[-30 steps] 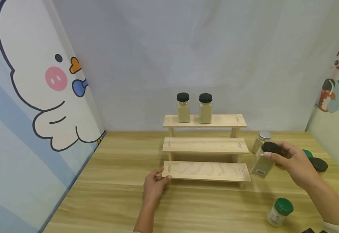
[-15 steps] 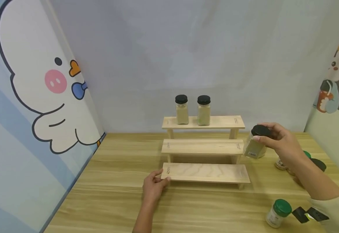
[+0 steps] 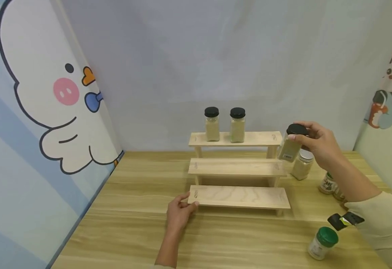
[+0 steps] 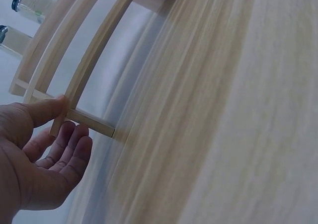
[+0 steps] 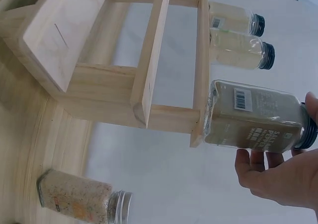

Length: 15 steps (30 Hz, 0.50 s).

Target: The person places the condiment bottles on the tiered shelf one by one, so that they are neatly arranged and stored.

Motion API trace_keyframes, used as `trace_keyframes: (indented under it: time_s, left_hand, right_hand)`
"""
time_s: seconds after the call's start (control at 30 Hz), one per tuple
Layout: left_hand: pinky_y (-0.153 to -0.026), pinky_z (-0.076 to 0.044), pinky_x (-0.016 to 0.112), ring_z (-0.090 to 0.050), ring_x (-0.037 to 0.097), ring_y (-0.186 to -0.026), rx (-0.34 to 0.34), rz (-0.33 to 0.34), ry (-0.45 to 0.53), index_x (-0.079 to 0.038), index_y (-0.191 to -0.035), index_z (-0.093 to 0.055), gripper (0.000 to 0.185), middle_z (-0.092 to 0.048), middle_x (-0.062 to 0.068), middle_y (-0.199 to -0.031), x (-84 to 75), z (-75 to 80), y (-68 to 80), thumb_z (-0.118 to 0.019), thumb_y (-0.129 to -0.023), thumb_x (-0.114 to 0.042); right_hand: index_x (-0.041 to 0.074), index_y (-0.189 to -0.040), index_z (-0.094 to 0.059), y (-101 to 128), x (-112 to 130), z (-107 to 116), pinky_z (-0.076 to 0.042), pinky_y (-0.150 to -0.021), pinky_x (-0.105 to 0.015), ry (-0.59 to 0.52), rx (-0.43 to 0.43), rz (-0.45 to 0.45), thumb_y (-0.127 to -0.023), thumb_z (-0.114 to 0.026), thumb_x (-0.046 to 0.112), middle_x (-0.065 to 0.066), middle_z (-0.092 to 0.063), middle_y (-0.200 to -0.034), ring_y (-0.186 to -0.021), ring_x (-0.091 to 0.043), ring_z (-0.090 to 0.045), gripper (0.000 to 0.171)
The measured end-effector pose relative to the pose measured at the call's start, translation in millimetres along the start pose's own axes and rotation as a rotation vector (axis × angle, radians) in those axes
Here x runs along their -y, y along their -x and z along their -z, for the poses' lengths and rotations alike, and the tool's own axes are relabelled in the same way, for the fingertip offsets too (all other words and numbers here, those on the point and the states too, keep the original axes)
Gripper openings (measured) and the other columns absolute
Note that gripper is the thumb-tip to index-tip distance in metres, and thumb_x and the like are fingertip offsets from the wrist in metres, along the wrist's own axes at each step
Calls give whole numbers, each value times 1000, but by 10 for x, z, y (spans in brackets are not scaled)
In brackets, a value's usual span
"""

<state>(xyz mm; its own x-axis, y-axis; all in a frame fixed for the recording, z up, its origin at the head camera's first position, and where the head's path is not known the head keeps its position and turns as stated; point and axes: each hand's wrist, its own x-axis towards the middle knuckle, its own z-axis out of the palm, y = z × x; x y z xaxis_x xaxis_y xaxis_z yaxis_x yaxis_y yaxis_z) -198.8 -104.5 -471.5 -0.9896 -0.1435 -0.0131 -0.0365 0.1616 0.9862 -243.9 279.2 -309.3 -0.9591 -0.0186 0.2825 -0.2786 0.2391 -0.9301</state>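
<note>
In the head view a three-tier wooden rack (image 3: 236, 166) stands on the table. My left hand (image 3: 178, 215) grips the left end of its lowest board, thumb on top and fingers curled below, as the left wrist view shows. My right hand (image 3: 324, 147) holds a square spice jar (image 3: 289, 150) by its black lid, slightly tilted, beside the right end of the top board. The right wrist view shows a salt and pepper label and barcode on this jar (image 5: 253, 117). Two similar jars, a left one (image 3: 211, 125) and a right one (image 3: 238, 126), stand upright on the top board.
A silver-lidded jar (image 3: 302, 165) stands right of the rack, below my right hand. Further right, a green-lidded jar (image 3: 328, 184) and others are partly hidden by my forearm. Another green-lidded jar (image 3: 322, 243) stands near the front right. A pale backdrop (image 3: 155, 93) rises behind.
My right hand has lifted the spice jar up and leftward, from beside the lower boards to the top board's level. The silver-lidded jar now shows more fully. My left hand stays on the rack.
</note>
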Motion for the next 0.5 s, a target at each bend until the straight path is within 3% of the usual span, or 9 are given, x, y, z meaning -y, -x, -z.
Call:
trace_keyframes:
  time_s: [0.17,0.5]
  left_hand:
    - [-54,-46,30,-61,27,-66,14,-6,24,1,-124,-56,51,-63,10,-75,-5,-21,-7,-75,-78,-12]
    - [-51,-43,27,-60,23,-63,-3,-4,10,1,-124,-56,52,-62,9,-72,-17,-14,-17,-75,-77,-11]
  right_hand:
    - [9,-128,-49,-113,17,-19,-48,-74,-18,-60,-23,-26,-88,-66,18,0,-53,-105,-92,-6,-57,45]
    - [12,-120,-55,-299,95,-139,-47,-70,-20,-195,-55,-32,-84,-71,15,3,-56,-103,-89,-9,-56,39]
